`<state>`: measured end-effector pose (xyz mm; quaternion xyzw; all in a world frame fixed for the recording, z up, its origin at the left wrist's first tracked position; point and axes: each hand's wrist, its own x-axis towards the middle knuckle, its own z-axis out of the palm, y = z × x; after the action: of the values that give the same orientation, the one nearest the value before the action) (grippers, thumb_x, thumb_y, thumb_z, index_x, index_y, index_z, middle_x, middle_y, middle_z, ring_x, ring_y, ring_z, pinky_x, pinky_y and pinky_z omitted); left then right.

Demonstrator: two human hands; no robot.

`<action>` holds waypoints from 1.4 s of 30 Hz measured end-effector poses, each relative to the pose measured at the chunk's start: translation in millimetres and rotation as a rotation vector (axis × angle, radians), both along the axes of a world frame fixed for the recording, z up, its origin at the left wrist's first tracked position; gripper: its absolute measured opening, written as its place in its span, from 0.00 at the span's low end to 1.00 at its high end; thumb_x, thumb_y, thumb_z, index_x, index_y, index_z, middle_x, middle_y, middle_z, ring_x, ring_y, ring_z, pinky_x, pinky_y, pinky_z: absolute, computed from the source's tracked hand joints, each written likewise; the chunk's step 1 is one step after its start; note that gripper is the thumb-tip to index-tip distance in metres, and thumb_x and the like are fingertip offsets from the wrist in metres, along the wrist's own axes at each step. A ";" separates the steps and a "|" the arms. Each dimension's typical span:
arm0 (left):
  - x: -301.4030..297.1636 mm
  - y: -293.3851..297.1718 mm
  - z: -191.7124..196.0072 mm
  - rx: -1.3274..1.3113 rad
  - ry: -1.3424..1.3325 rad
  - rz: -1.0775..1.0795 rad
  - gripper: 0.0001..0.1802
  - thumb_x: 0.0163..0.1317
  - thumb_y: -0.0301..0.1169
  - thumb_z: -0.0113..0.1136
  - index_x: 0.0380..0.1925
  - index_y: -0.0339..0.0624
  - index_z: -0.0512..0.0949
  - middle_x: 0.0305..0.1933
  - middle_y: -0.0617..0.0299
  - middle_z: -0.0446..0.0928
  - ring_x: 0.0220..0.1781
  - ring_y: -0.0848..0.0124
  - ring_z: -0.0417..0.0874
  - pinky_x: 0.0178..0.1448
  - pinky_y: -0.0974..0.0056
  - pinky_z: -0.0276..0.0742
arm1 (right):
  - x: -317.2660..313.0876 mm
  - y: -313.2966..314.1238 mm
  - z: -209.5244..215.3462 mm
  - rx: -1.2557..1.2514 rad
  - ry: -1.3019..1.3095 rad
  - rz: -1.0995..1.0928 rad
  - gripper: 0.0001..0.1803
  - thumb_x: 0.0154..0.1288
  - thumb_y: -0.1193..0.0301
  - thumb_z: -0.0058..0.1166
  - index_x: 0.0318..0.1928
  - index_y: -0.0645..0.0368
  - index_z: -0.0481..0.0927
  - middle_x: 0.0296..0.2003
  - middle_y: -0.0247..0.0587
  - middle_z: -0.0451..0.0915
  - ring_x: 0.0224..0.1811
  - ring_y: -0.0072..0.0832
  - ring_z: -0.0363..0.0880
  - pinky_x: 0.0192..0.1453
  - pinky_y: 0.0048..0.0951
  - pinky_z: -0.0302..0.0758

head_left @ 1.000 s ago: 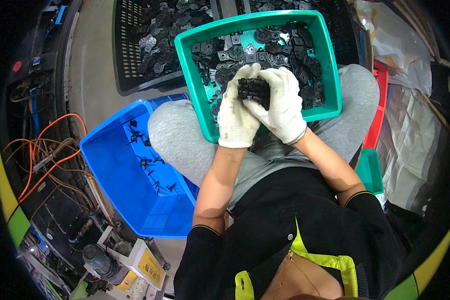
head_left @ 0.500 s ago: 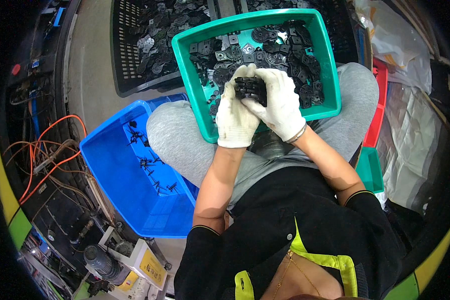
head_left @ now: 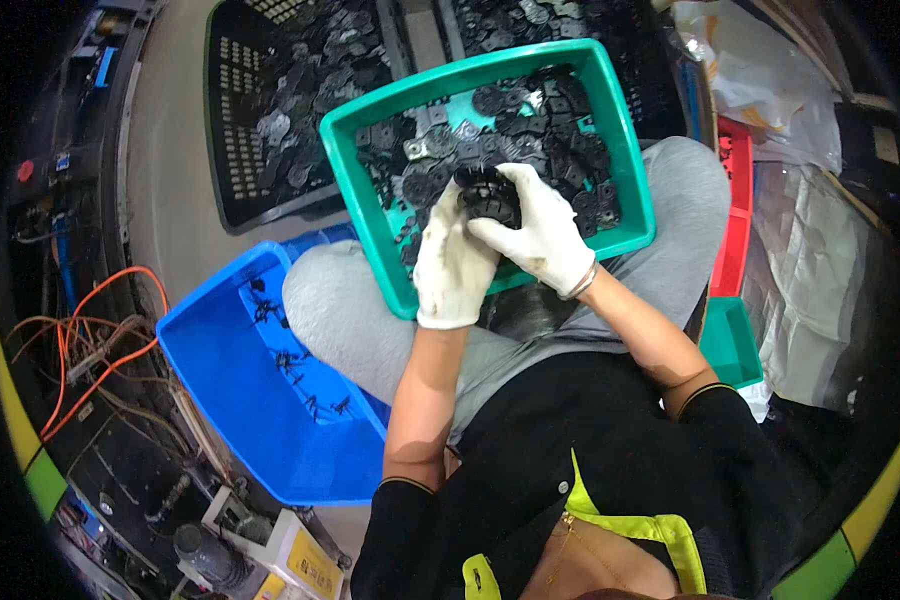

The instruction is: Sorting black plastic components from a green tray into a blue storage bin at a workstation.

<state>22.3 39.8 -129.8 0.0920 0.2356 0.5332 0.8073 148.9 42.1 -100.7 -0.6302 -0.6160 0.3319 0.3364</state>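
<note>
A green tray (head_left: 370, 190) full of small black plastic parts rests on my lap, tilted across my grey-trousered knees. Both hands wear white gloves. My left hand (head_left: 452, 265) and my right hand (head_left: 542, 232) meet over the near half of the tray and together grip a black round plastic part (head_left: 487, 194). The part sits between my fingertips, partly hidden by the gloves.
A blue bin (head_left: 240, 400) with a few small black pieces stands at my left knee. Two black perforated crates (head_left: 232, 150) of similar parts lie beyond the tray. Orange cables (head_left: 90, 340) run at the left. Red and green bins (head_left: 735, 250) and plastic bags sit at the right.
Both hands stay on the black part above the tray; they have shifted slightly and the fingers have worked around the part.
</note>
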 end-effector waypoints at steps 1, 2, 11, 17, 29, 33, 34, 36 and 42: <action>0.1 -1.3 9.2 -0.069 0.024 0.026 0.33 0.66 0.51 0.49 0.61 0.36 0.64 0.66 0.50 0.63 0.66 0.56 0.64 0.70 0.49 0.57 | 8.7 4.3 -0.9 0.009 -0.012 -0.011 0.25 0.53 0.65 0.62 0.51 0.59 0.71 0.40 0.48 0.78 0.43 0.40 0.79 0.49 0.36 0.74; -0.8 -0.3 6.4 -0.049 -0.011 0.045 0.33 0.66 0.51 0.48 0.61 0.36 0.64 0.67 0.48 0.62 0.66 0.54 0.64 0.70 0.46 0.58 | 20.3 9.7 -5.7 -0.141 0.144 -0.046 0.30 0.53 0.60 0.63 0.53 0.63 0.70 0.45 0.51 0.77 0.48 0.41 0.77 0.53 0.36 0.73; -15.1 7.8 0.9 -0.076 0.112 0.264 0.31 0.68 0.48 0.47 0.59 0.31 0.61 0.65 0.40 0.61 0.65 0.45 0.64 0.65 0.41 0.65 | 124.8 138.3 33.6 -0.214 1.093 -0.199 0.13 0.70 0.53 0.45 0.35 0.44 0.76 0.26 0.24 0.74 0.30 0.18 0.72 0.34 0.26 0.68; -18.1 11.7 -5.9 -0.146 0.171 0.393 0.29 0.69 0.44 0.45 0.59 0.30 0.60 0.64 0.40 0.61 0.63 0.45 0.66 0.65 0.42 0.65 | 125.2 122.3 -16.0 0.301 -0.138 -0.345 0.15 0.67 0.63 0.51 0.48 0.59 0.77 0.42 0.36 0.79 0.41 0.29 0.79 0.45 0.30 0.76; -15.9 5.7 -15.5 -0.189 0.191 0.408 0.24 0.69 0.40 0.46 0.55 0.31 0.64 0.59 0.41 0.66 0.59 0.48 0.70 0.64 0.46 0.68 | 64.5 80.7 -54.1 0.460 -0.739 0.578 0.10 0.57 0.72 0.46 0.40 0.50 0.76 0.35 0.36 0.72 0.39 0.35 0.72 0.42 0.35 0.70; -15.2 6.1 -17.3 -0.169 0.151 0.394 0.22 0.69 0.37 0.46 0.54 0.30 0.65 0.60 0.39 0.65 0.59 0.47 0.70 0.63 0.44 0.68 | 63.5 75.7 -49.7 0.463 -0.738 0.492 0.13 0.57 0.72 0.47 0.43 0.51 0.77 0.36 0.38 0.73 0.40 0.36 0.72 0.44 0.35 0.71; -14.9 5.9 -18.1 -0.174 0.147 0.383 0.21 0.68 0.37 0.47 0.53 0.30 0.66 0.59 0.39 0.66 0.59 0.47 0.70 0.63 0.44 0.69 | 62.0 75.8 -49.1 0.486 -0.740 0.531 0.14 0.57 0.72 0.47 0.45 0.50 0.77 0.37 0.38 0.73 0.40 0.36 0.72 0.44 0.34 0.71; -14.8 5.0 -20.2 -0.178 0.144 0.372 0.20 0.68 0.36 0.47 0.51 0.31 0.67 0.58 0.40 0.67 0.58 0.47 0.71 0.62 0.44 0.69 | 57.6 78.2 -50.7 0.438 -0.769 0.582 0.16 0.58 0.72 0.47 0.47 0.46 0.78 0.41 0.37 0.75 0.43 0.35 0.73 0.48 0.35 0.71; -12.9 6.5 -19.0 -0.206 0.151 0.374 0.20 0.68 0.36 0.48 0.51 0.30 0.67 0.58 0.39 0.67 0.58 0.47 0.71 0.61 0.45 0.71 | 53.8 90.6 -43.1 0.314 -0.645 0.488 0.09 0.60 0.65 0.52 0.38 0.53 0.78 0.35 0.41 0.76 0.38 0.40 0.76 0.41 0.37 0.73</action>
<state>9.4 46.4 -148.8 0.0036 0.3616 0.6385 0.6794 202.6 132.7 -143.8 -0.4787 -0.8636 0.0899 0.1302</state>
